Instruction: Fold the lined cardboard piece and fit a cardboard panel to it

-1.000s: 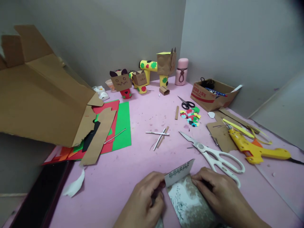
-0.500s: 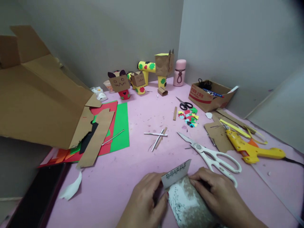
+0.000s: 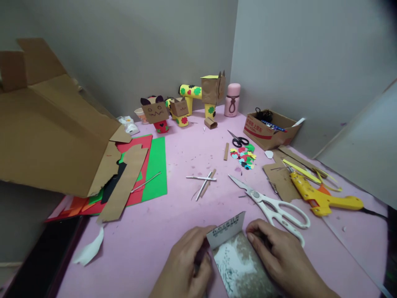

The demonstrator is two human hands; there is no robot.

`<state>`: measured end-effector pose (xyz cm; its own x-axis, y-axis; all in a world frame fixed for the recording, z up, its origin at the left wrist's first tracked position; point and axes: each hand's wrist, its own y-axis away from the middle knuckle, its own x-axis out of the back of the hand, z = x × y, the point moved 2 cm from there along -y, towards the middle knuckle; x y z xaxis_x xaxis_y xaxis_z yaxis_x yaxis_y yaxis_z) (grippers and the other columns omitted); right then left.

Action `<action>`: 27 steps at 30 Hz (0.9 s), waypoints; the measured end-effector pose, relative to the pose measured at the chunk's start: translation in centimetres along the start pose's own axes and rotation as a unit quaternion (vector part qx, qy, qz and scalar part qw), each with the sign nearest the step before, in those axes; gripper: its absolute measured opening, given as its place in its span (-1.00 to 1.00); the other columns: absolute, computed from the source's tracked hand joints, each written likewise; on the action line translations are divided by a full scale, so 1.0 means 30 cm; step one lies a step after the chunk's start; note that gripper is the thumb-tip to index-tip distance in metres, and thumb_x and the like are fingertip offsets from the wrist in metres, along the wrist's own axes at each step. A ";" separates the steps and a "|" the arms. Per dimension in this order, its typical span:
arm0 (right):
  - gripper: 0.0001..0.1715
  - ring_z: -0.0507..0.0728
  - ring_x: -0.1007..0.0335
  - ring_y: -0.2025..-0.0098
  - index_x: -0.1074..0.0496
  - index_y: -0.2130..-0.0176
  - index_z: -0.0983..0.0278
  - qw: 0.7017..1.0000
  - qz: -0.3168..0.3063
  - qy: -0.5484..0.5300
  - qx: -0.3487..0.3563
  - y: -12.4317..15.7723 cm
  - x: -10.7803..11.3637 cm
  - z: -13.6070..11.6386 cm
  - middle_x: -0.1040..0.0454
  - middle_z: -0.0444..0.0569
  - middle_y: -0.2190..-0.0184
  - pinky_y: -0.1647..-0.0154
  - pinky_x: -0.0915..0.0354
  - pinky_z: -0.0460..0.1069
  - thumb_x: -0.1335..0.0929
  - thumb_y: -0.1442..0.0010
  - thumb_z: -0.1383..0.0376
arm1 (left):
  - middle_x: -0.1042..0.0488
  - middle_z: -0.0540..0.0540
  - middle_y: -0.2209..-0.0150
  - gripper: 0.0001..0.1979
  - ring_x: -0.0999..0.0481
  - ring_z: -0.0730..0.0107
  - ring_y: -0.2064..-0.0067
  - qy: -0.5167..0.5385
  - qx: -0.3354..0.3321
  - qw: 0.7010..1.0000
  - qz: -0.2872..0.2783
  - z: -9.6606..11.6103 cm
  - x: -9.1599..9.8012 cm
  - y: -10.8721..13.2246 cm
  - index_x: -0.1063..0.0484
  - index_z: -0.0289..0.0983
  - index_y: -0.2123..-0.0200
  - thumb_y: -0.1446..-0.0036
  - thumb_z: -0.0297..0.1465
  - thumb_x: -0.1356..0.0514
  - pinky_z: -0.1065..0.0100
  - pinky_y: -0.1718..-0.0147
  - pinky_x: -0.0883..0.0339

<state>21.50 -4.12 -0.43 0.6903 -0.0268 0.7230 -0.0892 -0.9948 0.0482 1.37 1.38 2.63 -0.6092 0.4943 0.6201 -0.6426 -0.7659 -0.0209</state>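
A piece of cardboard (image 3: pixel 237 265) with torn white and brown patches lies before me at the bottom of the head view. Its far end is bent up as a printed white flap (image 3: pixel 228 229). My left hand (image 3: pixel 187 263) is curled at the left edge, with the forefinger behind the flap's corner. On the right edge, my right hand (image 3: pixel 276 252) grips the cardboard between thumb and bent forefinger. White-handled scissors (image 3: pixel 269 205) lie open just beyond my right hand. The near end of the cardboard runs out of view.
Right of the scissors lie a yellow glue gun (image 3: pixel 322 198) and cardboard scraps (image 3: pixel 282 182). Thin strips (image 3: pixel 204 184) lie mid-table near paper cutouts (image 3: pixel 243 157). Coloured sheets (image 3: pixel 156 169) and a large carton (image 3: pixel 56 132) occupy the left. Decorated cardboard animals (image 3: pixel 155 111) stand behind.
My left thumb has drawn back from the cardboard's printed surface and curled in. The right hand keeps its grip. The whole view has shifted slightly.
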 end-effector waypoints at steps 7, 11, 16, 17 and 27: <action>-0.68 0.12 -0.41 0.46 -0.34 0.38 0.16 0.998 0.055 -0.033 0.007 0.008 -0.010 -0.006 -0.47 -0.14 0.50 0.44 -0.18 -0.01 -0.13 -0.28 0.16 | -0.37 0.04 0.44 -0.79 -0.37 0.42 0.41 0.034 0.066 0.966 0.247 -0.064 0.044 0.048 -0.37 -0.19 0.24 -0.24 -0.36 0.06 0.44 0.41 -0.23; -0.60 0.10 -0.33 0.55 -0.29 0.50 0.18 0.996 0.072 -0.037 0.026 0.009 -0.010 0.001 -0.39 -0.17 0.62 0.50 -0.14 -0.04 -0.15 -0.27 0.09 | -0.23 0.10 0.52 -0.84 -0.26 0.44 0.49 0.035 0.097 0.927 0.361 -0.067 0.094 0.057 -0.32 -0.18 0.29 -0.23 -0.30 0.02 0.43 0.50 -0.15; -0.62 0.11 -0.37 0.45 -0.37 0.41 0.21 0.992 0.093 -0.076 0.035 0.023 0.005 -0.005 -0.46 -0.12 0.52 0.43 -0.22 -0.05 -0.17 -0.27 0.07 | -0.34 0.08 0.46 -0.83 -0.37 0.43 0.37 0.092 0.095 0.920 0.368 -0.044 0.135 0.096 -0.31 -0.20 0.20 -0.23 -0.27 -0.01 0.40 0.32 -0.25; -0.62 0.11 -0.37 0.43 -0.38 0.39 0.22 0.990 0.104 -0.086 0.032 0.026 0.008 -0.006 -0.47 -0.11 0.51 0.41 -0.22 -0.05 -0.18 -0.26 0.07 | -0.36 0.07 0.46 -0.81 -0.39 0.42 0.37 0.107 0.098 0.920 0.363 -0.045 0.137 0.113 -0.33 -0.22 0.21 -0.22 -0.26 -0.03 0.39 0.32 -0.27; -0.62 0.04 -0.27 0.55 -0.34 0.44 0.21 0.970 0.190 -0.151 0.021 0.121 0.076 0.008 -0.33 -0.16 0.56 0.55 -0.25 -0.12 -0.21 -0.23 0.03 | -0.35 0.07 0.55 -0.85 -0.36 0.43 0.47 0.113 0.142 0.911 0.371 -0.015 0.102 0.320 -0.34 -0.22 0.48 -0.03 -0.28 -0.17 0.46 0.46 -0.27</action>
<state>22.93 -7.82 1.25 0.7928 -0.4133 0.4479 -0.3537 -0.9105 -0.2141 -6.88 -4.28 3.96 -0.9275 -0.1556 0.3398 0.1117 -0.9831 -0.1454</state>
